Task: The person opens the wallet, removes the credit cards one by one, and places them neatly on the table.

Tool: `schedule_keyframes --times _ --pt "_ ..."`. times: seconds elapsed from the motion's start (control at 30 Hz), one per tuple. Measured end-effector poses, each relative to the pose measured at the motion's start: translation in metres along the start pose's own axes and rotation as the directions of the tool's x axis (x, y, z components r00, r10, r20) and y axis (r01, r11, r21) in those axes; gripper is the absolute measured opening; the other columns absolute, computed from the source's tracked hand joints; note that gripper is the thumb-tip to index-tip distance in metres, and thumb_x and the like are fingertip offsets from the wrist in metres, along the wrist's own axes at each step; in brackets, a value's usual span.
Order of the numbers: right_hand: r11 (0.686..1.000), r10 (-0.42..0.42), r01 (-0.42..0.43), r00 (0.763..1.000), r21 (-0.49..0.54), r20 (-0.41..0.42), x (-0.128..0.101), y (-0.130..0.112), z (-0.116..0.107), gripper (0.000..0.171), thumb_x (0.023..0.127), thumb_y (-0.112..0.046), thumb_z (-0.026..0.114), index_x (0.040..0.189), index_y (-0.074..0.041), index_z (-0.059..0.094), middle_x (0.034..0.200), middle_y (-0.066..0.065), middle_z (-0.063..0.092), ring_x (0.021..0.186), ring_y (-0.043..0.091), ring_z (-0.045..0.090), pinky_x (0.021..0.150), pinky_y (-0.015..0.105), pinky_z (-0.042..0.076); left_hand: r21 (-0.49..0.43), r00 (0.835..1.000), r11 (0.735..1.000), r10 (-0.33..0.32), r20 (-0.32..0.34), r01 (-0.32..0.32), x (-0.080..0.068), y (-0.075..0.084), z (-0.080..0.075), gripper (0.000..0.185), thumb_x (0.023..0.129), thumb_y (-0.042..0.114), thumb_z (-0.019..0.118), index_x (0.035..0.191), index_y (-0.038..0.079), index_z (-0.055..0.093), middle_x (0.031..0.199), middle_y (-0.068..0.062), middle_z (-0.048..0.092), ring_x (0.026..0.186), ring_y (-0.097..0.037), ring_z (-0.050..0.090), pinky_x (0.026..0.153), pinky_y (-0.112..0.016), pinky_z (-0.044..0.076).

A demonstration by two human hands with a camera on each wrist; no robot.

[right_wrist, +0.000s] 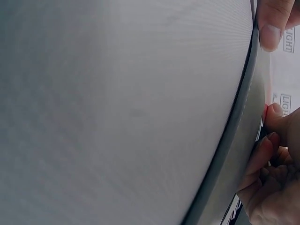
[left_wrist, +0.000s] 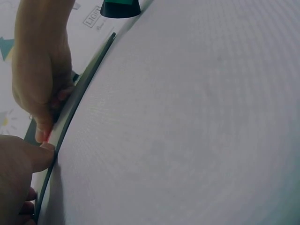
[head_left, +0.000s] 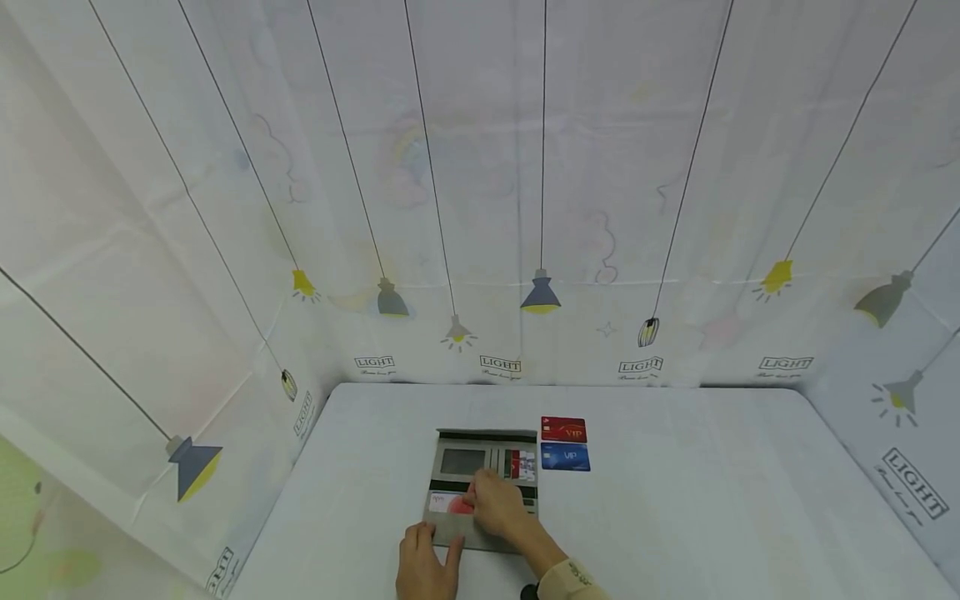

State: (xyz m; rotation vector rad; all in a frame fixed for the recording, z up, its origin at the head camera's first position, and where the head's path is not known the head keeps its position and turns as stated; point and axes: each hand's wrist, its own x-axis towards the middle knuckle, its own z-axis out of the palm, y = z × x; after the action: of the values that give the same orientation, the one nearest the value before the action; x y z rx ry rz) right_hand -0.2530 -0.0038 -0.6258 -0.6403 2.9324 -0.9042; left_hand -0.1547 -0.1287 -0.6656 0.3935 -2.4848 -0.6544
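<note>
A grey wallet (head_left: 450,528) lies unfolded on the white table, with a dark clear window (head_left: 462,462) and several card slots in its upper half. In the lower half a white and red card (head_left: 442,502) shows at a pocket. My right hand (head_left: 497,503) reaches over the wallet and pinches this card between thumb and fingers; the red edge shows beside the thumb (right_wrist: 276,115) in the right wrist view. With my left hand (head_left: 426,563) I hold the wallet's near left corner, the thumb (left_wrist: 43,157) at its near edge.
A red VIP card (head_left: 563,429) and a blue VIP card (head_left: 566,457) lie right of the wallet, one above the other. Several cards (head_left: 521,465) sit in the wallet's upper right slots. A cloth wall (head_left: 480,208) printed with lamps stands behind the table (head_left: 712,500).
</note>
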Motion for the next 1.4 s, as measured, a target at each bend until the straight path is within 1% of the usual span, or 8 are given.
schedule_keyframes --times 0.37,0.53,0.63,0.8,0.97,1.2,1.3,1.4 --pt "1.000 0.020 -0.020 1.000 0.007 -0.003 0.003 -0.001 -0.001 0.018 0.094 -0.020 0.068 0.088 -0.010 0.055 0.082 0.001 0.052 0.067 0.014 0.046 0.057 0.029 0.039 0.014 0.997 0.999 -0.051 0.052 0.051 0.000 0.003 -0.003 0.048 0.073 0.036 0.089 0.101 0.005 0.065 0.107 -0.007 0.061 0.101 -0.027 0.062 0.077 -0.044 0.058" --pt "1.000 0.021 -0.021 1.000 0.008 0.008 0.004 0.002 -0.002 0.016 0.095 -0.020 0.068 0.090 -0.011 0.055 0.085 0.001 0.053 0.068 0.014 0.047 0.057 0.029 0.039 -0.002 0.999 0.999 -0.039 0.037 0.039 0.000 0.003 -0.002 0.047 0.073 0.036 0.089 0.101 0.005 0.066 0.108 -0.007 0.062 0.102 -0.027 0.062 0.077 -0.044 0.058" --pt "1.000 0.017 -0.016 1.000 -0.003 0.025 0.003 0.004 -0.003 0.018 0.097 -0.026 0.066 0.094 -0.010 0.057 0.089 0.002 0.054 0.068 0.013 0.048 0.058 0.029 0.042 -0.012 1.000 1.000 -0.017 0.006 0.017 0.000 0.002 0.000 0.047 0.072 0.036 0.089 0.100 0.006 0.067 0.108 -0.006 0.062 0.101 -0.026 0.062 0.076 -0.044 0.058" --pt "0.999 -0.015 0.013 0.998 0.033 0.064 0.001 0.005 -0.010 0.025 0.093 -0.030 0.072 0.099 -0.008 0.061 0.096 0.004 0.056 0.072 0.013 0.051 0.062 0.031 0.046 -0.029 0.999 0.999 0.021 -0.041 -0.023 0.000 0.000 0.001 0.046 0.071 0.033 0.090 0.100 0.005 0.066 0.106 -0.008 0.062 0.099 -0.027 0.063 0.073 -0.045 0.058" --pt "0.997 -0.010 0.005 0.997 0.074 0.075 -0.002 0.002 -0.013 0.025 0.090 -0.024 0.075 0.100 -0.007 0.060 0.099 0.006 0.058 0.075 0.013 0.051 0.064 0.031 0.047 -0.043 1.000 0.999 0.019 -0.025 -0.020 0.000 0.001 -0.001 0.047 0.072 0.032 0.090 0.101 0.004 0.066 0.105 -0.009 0.062 0.098 -0.028 0.063 0.074 -0.046 0.057" --pt "0.997 0.021 -0.026 0.998 0.074 0.060 -0.001 0.000 -0.011 0.023 0.092 -0.021 0.072 0.104 -0.007 0.059 0.105 0.009 0.061 0.082 0.020 0.060 0.070 0.039 0.052 -0.041 0.999 0.999 0.028 -0.033 -0.029 0.000 0.000 -0.001 0.046 0.072 0.031 0.090 0.101 0.004 0.066 0.105 -0.009 0.063 0.098 -0.028 0.063 0.076 -0.045 0.057" --pt "0.995 0.037 -0.042 0.998 0.088 0.048 0.001 0.000 -0.010 0.024 0.094 -0.020 0.070 0.108 -0.006 0.059 0.103 0.009 0.063 0.085 0.021 0.062 0.071 0.040 0.054 -0.039 0.999 0.999 0.020 -0.025 -0.021 0.000 0.000 -0.001 0.046 0.072 0.031 0.090 0.100 0.005 0.066 0.104 -0.008 0.062 0.097 -0.027 0.063 0.076 -0.045 0.057" --pt "0.992 0.048 -0.051 0.998 0.114 0.034 0.003 0.001 -0.010 0.026 0.095 -0.020 0.069 0.111 -0.004 0.056 0.100 0.009 0.065 0.083 0.019 0.062 0.070 0.039 0.054 -0.035 1.000 0.999 0.008 -0.013 -0.009 0.001 0.000 -0.001 0.046 0.072 0.031 0.090 0.100 0.005 0.066 0.104 -0.008 0.062 0.097 -0.027 0.062 0.076 -0.045 0.057"
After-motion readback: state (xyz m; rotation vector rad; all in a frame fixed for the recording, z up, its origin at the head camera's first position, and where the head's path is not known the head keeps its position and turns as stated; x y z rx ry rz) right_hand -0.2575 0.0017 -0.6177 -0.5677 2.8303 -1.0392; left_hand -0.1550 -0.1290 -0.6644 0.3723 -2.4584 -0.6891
